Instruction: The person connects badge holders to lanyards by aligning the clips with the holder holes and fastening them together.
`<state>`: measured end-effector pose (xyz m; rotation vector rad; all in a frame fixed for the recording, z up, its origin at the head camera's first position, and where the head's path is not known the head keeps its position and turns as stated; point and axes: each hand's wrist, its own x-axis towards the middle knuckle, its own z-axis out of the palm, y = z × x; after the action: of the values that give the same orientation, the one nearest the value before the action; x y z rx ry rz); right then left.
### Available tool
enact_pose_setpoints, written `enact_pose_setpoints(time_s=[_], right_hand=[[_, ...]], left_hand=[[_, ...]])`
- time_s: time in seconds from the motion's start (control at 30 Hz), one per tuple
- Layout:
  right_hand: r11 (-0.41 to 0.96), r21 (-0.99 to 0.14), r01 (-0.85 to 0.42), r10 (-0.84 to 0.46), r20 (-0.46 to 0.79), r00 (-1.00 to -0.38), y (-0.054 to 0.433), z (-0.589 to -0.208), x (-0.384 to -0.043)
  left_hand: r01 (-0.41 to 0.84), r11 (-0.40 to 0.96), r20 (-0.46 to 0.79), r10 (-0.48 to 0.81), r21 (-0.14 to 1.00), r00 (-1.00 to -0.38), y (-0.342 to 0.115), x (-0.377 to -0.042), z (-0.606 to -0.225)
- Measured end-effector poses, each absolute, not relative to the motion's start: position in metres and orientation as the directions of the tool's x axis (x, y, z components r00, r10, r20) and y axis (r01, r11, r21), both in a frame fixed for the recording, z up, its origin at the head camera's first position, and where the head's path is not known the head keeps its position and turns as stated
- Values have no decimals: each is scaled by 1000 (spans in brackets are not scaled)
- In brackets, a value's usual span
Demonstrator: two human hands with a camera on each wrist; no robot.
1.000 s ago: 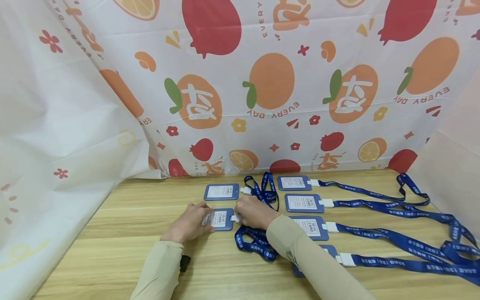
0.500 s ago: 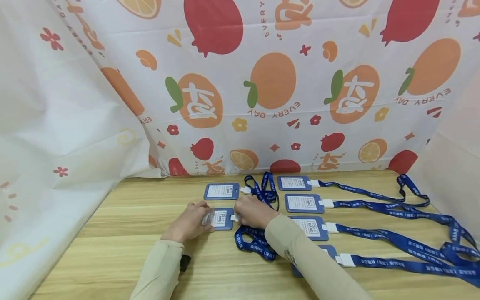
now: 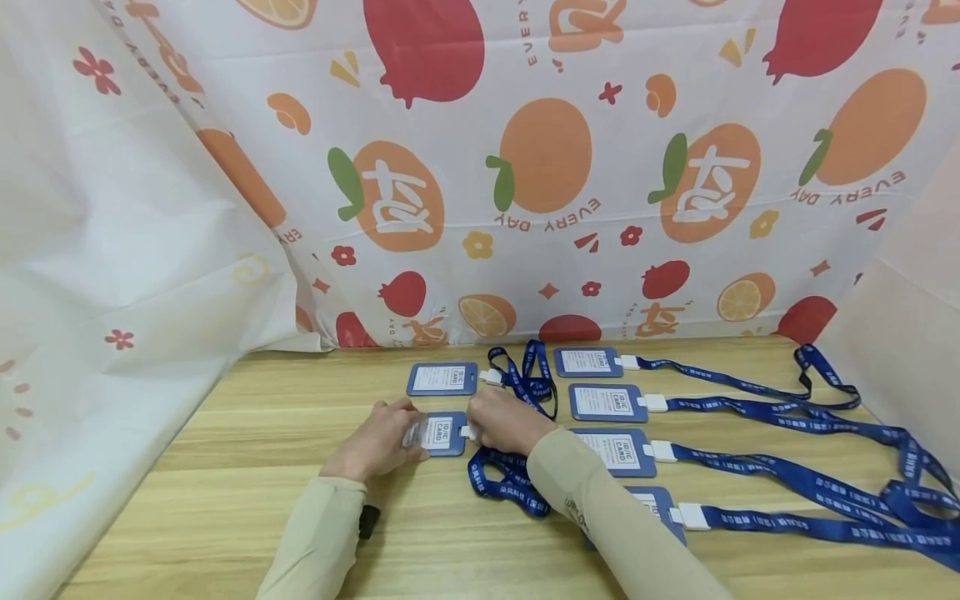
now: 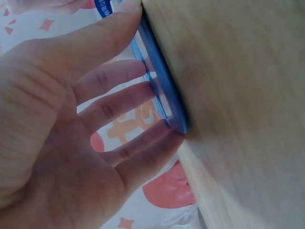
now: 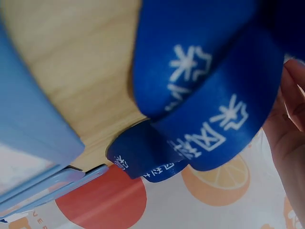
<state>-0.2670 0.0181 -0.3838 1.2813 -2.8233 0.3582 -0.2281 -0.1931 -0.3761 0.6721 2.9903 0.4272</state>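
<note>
My left hand (image 3: pixel 378 442) grips a blue badge holder (image 3: pixel 448 446) with an ID/IC card in it. In the left wrist view its thumb is at one long edge of the badge holder (image 4: pixel 164 78) and its fingers reach the other edge and the end. Right at the slotted end, my right hand (image 3: pixel 506 421) pinches the white clip (image 3: pixel 467 432) of a blue lanyard, the clip partly hidden by the fingers. The lanyard (image 3: pixel 506 492) lies in loops below that hand; in the right wrist view the lanyard's band (image 5: pixel 214 119) curls close to the camera.
Behind lies another badge holder (image 3: pixel 442 379), with a bunched lanyard (image 3: pixel 534 379) at its clip. To the right, several badge holders (image 3: pixel 607 402) form a column, their lanyards (image 3: pixel 780 417) stretched rightward. A fruit-print cloth (image 3: pixel 465 267) hangs along the back edge of the wooden table (image 3: pixel 217 483).
Both hands keep their hold at the badge holder and clip. The right forearm has shifted slightly left, showing more of the nearest badge holder in the column.
</note>
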Motion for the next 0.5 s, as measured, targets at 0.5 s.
enact_pose_setpoints(time_s=[0.5], right_hand=[[660, -191, -727, -728, 78, -681, 16, -383, -268]], left_hand=[[376, 880, -29, 401, 290, -916, -192, -228, -375]])
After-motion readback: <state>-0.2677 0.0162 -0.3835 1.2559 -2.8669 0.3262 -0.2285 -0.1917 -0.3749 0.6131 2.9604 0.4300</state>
